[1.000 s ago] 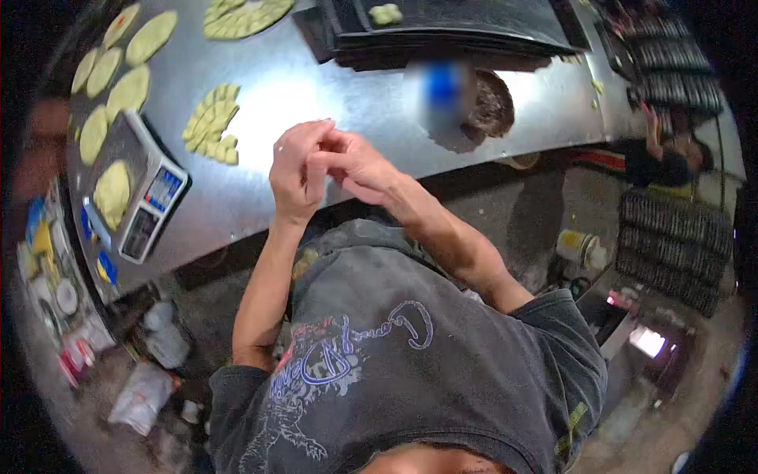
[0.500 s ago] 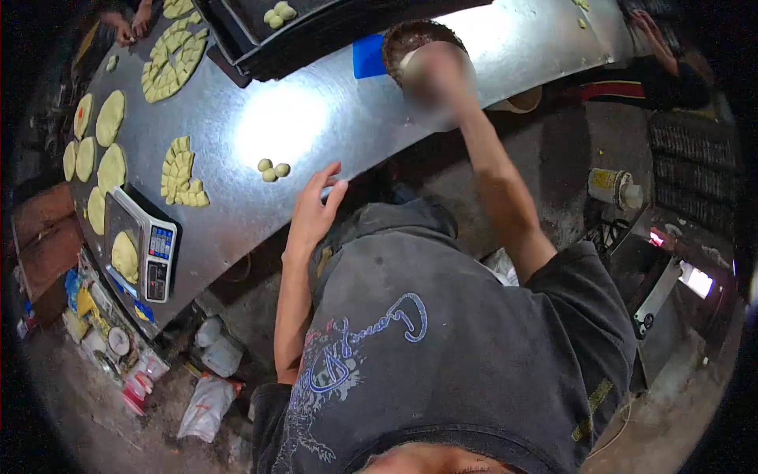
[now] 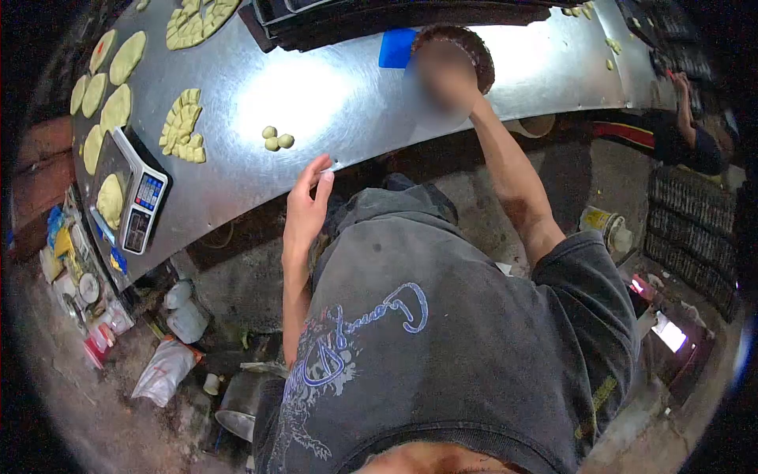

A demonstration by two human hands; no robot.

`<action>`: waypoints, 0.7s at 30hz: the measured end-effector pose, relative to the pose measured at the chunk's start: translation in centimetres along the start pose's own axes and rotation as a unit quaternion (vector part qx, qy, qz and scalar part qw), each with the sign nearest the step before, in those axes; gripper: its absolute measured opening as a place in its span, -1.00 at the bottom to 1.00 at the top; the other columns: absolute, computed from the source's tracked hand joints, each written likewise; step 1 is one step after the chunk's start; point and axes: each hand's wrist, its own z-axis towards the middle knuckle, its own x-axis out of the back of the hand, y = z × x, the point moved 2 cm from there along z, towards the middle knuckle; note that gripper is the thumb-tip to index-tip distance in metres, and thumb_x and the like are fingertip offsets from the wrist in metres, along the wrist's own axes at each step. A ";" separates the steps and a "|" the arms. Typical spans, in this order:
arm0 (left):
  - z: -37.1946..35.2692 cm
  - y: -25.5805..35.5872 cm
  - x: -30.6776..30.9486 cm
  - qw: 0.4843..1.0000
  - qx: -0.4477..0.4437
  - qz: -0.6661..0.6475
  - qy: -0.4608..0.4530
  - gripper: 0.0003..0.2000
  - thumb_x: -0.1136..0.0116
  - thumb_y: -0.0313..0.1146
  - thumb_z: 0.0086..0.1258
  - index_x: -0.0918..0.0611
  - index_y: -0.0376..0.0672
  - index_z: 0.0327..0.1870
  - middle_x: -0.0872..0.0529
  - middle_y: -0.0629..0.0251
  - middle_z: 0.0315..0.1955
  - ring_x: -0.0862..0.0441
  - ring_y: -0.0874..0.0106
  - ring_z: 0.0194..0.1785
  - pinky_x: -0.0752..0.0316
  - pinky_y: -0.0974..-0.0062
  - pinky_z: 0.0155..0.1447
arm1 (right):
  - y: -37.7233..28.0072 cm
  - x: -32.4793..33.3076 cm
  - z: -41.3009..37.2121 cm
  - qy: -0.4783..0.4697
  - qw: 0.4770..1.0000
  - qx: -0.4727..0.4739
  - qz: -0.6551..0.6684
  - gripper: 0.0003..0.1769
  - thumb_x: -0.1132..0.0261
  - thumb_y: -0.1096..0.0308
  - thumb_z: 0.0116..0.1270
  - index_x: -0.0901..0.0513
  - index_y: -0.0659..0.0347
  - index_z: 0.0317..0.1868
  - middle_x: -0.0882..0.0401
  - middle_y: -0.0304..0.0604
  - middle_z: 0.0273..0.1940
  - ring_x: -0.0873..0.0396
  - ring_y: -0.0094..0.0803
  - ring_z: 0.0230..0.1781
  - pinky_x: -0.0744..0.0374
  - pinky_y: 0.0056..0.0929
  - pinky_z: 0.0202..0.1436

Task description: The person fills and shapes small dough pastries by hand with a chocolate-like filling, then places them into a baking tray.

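Observation:
My left hand [image 3: 306,197] hangs just off the table's near edge, thumb and fingers apart, holding nothing. Close to it on the metal table [image 3: 237,170] sit three small dough balls [image 3: 272,143]. Farther right, my right hand [image 3: 452,85] reaches to a round, dark brown, crumbly-looking mass [image 3: 478,49]; whether a bowl holds it I cannot make out. A blur covers that hand, so its fingers and anything in them are hidden. A flat blue piece [image 3: 395,49] lies against the mass's left side.
Cut dough pieces [image 3: 181,126] and flat dough rounds [image 3: 117,107] lie on the left. A digital scale [image 3: 144,201] with a dough lump [image 3: 110,201] stands at the table's left corner. Dark trays [image 3: 332,28] sit at the back. Another person's arm [image 3: 684,103] shows at far right.
The whole view has shifted, showing more of the table's right end. My right hand stays at the brown mass; a pale thing seen beside it earlier no longer shows. My left hand remains open.

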 end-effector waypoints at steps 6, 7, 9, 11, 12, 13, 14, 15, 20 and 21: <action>0.7 1.4 1.3 0.997 -0.001 -0.034 -0.064 -0.58 -0.05 -0.19 0.61 -0.52 -0.23 0.36 -0.68 0.12 0.20 -0.63 0.34 0.22 -0.43 0.37 0.34 | -0.4 0.8 1.8 -0.036 0.998 -0.021 0.056 -0.58 -0.14 0.13 0.49 -0.65 0.30 0.08 -0.71 0.22 -0.06 -0.66 0.11 0.01 -0.56 -0.03 0.12; 0.9 1.2 1.6 0.996 -0.009 -0.044 -0.075 -0.58 -0.05 -0.19 0.62 -0.52 -0.23 0.35 -0.68 0.13 0.20 -0.62 0.35 0.22 -0.43 0.37 0.34 | -0.3 0.6 2.0 -0.048 0.995 -0.011 0.086 -0.59 -0.13 0.12 0.51 -0.66 0.32 0.05 -0.71 0.14 -0.11 -0.66 0.03 -0.05 -0.57 -0.06 0.08; 1.5 1.0 2.3 0.993 -0.032 -0.063 -0.097 -0.58 -0.04 -0.18 0.62 -0.53 -0.24 0.35 -0.68 0.13 0.20 -0.62 0.36 0.23 -0.43 0.38 0.35 | 0.0 1.0 3.0 -0.067 0.987 0.008 0.146 -0.57 -0.10 0.09 0.57 -0.66 0.34 -0.02 -0.72 -0.01 -0.21 -0.66 -0.15 -0.17 -0.57 -0.12 0.00; 1.9 1.4 3.0 0.990 -0.030 -0.079 -0.112 -0.59 -0.03 -0.20 0.63 -0.53 -0.24 0.34 -0.69 0.13 0.19 -0.62 0.36 0.23 -0.43 0.38 0.35 | -2.0 3.6 0.5 -0.076 0.941 -0.078 0.321 -0.56 -0.11 0.01 0.60 -0.69 0.24 -0.09 -0.66 -0.25 -0.31 -0.55 -0.45 -0.29 -0.56 -0.32 -0.15; 2.2 1.4 3.2 0.988 -0.028 -0.093 -0.121 -0.59 -0.03 -0.20 0.63 -0.52 -0.24 0.35 -0.69 0.14 0.18 -0.62 0.36 0.23 -0.43 0.38 0.35 | -2.2 4.0 0.2 -0.096 0.910 -0.110 0.387 -0.56 -0.11 -0.02 0.59 -0.70 0.19 -0.06 -0.67 -0.22 -0.27 -0.58 -0.41 -0.26 -0.57 -0.31 -0.12; 2.5 1.4 3.5 0.986 -0.026 -0.107 -0.129 -0.60 -0.02 -0.21 0.63 -0.52 -0.24 0.35 -0.69 0.15 0.18 -0.61 0.36 0.23 -0.43 0.38 0.35 | -2.6 4.7 -0.2 -0.117 0.874 -0.140 0.450 -0.57 -0.12 -0.04 0.58 -0.72 0.14 -0.02 -0.69 -0.18 -0.23 -0.60 -0.38 -0.22 -0.58 -0.29 -0.09; 2.7 1.8 3.7 0.983 -0.035 -0.122 -0.132 -0.59 -0.02 -0.21 0.64 -0.51 -0.24 0.36 -0.67 0.15 0.18 -0.61 0.35 0.23 -0.42 0.38 0.36 | -5.1 6.7 -2.4 -0.134 0.799 -0.102 0.578 -0.63 -0.12 0.01 0.60 -0.69 0.11 -0.15 -0.55 -0.39 -0.38 -0.45 -0.61 -0.37 -0.50 -0.55 -0.25; 2.9 2.6 3.8 0.981 -0.043 -0.136 -0.132 -0.59 -0.01 -0.22 0.64 -0.50 -0.23 0.37 -0.66 0.16 0.19 -0.61 0.35 0.23 -0.40 0.38 0.37 | -6.7 7.6 -4.0 -0.130 0.770 -0.090 0.619 -0.64 -0.11 0.03 0.61 -0.68 0.11 -0.16 -0.55 -0.40 -0.38 -0.45 -0.64 -0.37 -0.49 -0.59 -0.25; 3.9 5.6 3.4 0.974 -0.175 -0.106 -0.100 -0.59 -0.08 -0.25 0.60 -0.50 -0.19 0.39 -0.70 0.13 0.15 -0.63 0.33 0.21 -0.44 0.36 0.34 | -15.6 7.9 -9.5 -0.227 0.505 0.065 0.830 -0.59 0.04 0.03 0.68 -0.58 0.13 0.14 -0.68 -0.27 0.02 -0.63 -0.46 0.06 -0.56 -0.32 0.21; 4.0 6.0 3.5 0.977 -0.172 -0.086 -0.098 -0.60 -0.09 -0.25 0.60 -0.53 -0.20 0.36 -0.72 0.13 0.10 -0.64 0.34 0.18 -0.45 0.36 0.32 | -17.6 7.8 -10.9 -0.257 0.457 0.081 0.848 -0.55 0.09 -0.01 0.68 -0.56 0.12 0.17 -0.69 -0.24 0.07 -0.63 -0.42 0.11 -0.56 -0.26 0.24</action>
